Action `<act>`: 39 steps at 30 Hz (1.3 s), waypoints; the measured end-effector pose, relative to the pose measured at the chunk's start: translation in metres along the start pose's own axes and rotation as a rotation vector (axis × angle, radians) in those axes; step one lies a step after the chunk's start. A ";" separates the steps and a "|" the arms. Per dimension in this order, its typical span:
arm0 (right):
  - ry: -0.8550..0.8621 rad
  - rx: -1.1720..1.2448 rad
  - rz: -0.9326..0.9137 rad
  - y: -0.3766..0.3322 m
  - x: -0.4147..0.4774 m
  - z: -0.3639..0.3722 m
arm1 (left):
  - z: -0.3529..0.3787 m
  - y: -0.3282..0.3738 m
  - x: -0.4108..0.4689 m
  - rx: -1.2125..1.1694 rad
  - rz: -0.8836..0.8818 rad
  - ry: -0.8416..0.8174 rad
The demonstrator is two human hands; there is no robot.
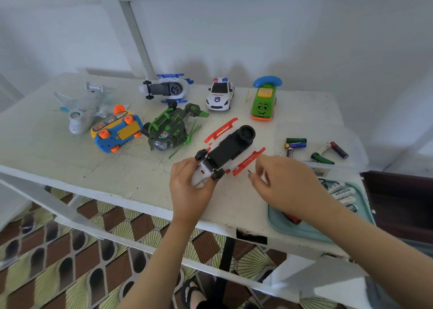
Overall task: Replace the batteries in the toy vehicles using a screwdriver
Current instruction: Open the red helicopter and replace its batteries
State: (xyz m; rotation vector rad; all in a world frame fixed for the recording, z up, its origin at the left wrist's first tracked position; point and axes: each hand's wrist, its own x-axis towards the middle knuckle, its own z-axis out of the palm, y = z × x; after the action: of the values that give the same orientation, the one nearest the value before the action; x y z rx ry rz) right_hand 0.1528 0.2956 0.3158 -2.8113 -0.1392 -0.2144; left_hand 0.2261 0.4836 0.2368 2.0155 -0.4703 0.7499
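Note:
A white and red toy helicopter (228, 150) lies upside down on the white table (131, 168), its black underside up. My left hand (189, 186) grips its white nose end near the small black wheels. My right hand (284, 184) is just right of the red skid and pinches a small dark screw (249, 171) between thumb and finger. Several loose batteries (314, 149) lie to the right of the toy. No screwdriver is plainly visible.
Further back stand a grey plane (84, 108), a blue-orange car (117, 132) on its back, a green helicopter (168, 130), a blue-white helicopter (167, 89), a police car (220, 95) and a green phone toy (263, 102). A teal tray (293, 229) with packed batteries sits under my right forearm.

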 end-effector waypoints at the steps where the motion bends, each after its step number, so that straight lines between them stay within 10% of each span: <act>1: -0.114 -0.117 0.052 0.002 -0.003 -0.003 | 0.000 -0.001 0.001 -0.003 -0.004 -0.003; 11: -0.479 -0.261 0.214 0.003 -0.015 -0.024 | 0.000 -0.007 0.004 -0.009 -0.005 -0.013; 28: 0.278 0.687 -0.205 -0.045 0.016 -0.057 | -0.001 -0.008 0.005 -0.020 -0.021 -0.052; 39: 0.449 0.506 -0.324 -0.051 0.031 -0.053 | 0.001 -0.011 0.005 -0.032 0.002 -0.029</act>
State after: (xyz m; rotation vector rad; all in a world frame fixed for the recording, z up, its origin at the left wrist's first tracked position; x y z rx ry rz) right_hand 0.1705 0.3297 0.3861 -2.1646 -0.4697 -0.7593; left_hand 0.2361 0.4886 0.2331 1.9982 -0.4983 0.7111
